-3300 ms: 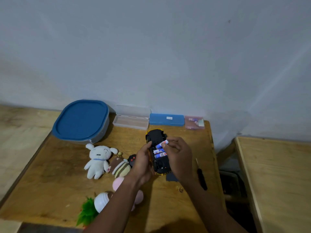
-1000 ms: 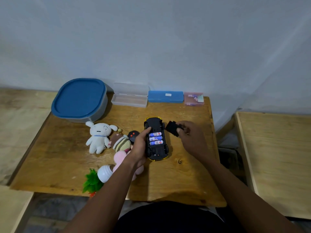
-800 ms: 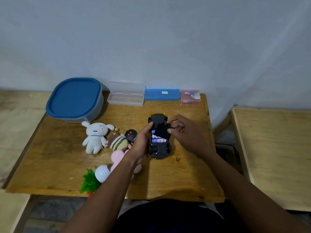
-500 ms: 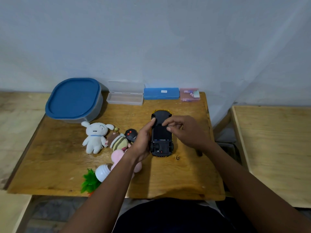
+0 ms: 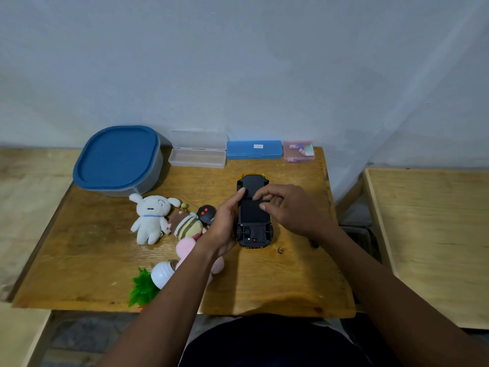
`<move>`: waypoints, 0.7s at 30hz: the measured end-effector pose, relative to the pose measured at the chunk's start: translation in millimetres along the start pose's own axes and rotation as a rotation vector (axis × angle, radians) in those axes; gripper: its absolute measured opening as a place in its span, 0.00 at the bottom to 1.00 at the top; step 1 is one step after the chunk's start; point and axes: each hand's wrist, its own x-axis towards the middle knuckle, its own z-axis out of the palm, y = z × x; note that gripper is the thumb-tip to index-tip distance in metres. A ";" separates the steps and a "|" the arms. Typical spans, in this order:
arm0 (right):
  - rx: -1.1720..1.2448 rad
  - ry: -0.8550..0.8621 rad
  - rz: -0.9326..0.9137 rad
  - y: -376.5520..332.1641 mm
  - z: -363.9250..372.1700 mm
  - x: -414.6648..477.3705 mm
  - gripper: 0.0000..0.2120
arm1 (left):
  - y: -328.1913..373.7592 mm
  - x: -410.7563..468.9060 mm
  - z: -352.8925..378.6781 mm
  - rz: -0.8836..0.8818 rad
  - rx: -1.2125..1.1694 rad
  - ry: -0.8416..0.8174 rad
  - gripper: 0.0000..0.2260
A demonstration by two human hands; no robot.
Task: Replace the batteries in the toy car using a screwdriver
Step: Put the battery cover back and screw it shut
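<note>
With the toy car (image 5: 254,226) laid upside down on the worktop (image 5: 291,274), gripped along its side by the left hand (image 5: 225,226), and the battery cover (image 5: 252,211) pressed flat by the right hand (image 5: 291,210), fingers bent, the batteries are judged fitted, only the screwing down being left.

Items counted: 1 toy car (image 5: 254,221), 2 hands (left hand (image 5: 225,226), right hand (image 5: 291,210)), 3 plush toys (white plush (image 5: 150,218), striped plush (image 5: 188,226), pink plush (image 5: 185,246)), 4 containers (blue-lidded tub (image 5: 117,160), clear case (image 5: 197,157), blue case (image 5: 254,149), pink box (image 5: 299,152)).
</note>
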 end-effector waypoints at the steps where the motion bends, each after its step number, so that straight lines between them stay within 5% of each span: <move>1: -0.007 0.028 -0.006 0.0 2.0 -0.5 0.09 | -0.1 -0.1 0.7 0.001 -0.013 0.005 0.23; 8: -0.258 0.269 -0.158 15.3 26.4 -7.9 0.08 | -5.4 5.6 4.2 -0.025 -0.021 0.042 0.21; 15: -0.078 0.477 0.039 29.6 37.7 -23.7 0.26 | -18.2 17.1 8.9 -0.047 0.037 0.052 0.20; 21: -0.022 0.508 0.197 46.6 34.6 -37.3 0.31 | -32.5 28.3 19.4 -0.086 0.083 0.060 0.20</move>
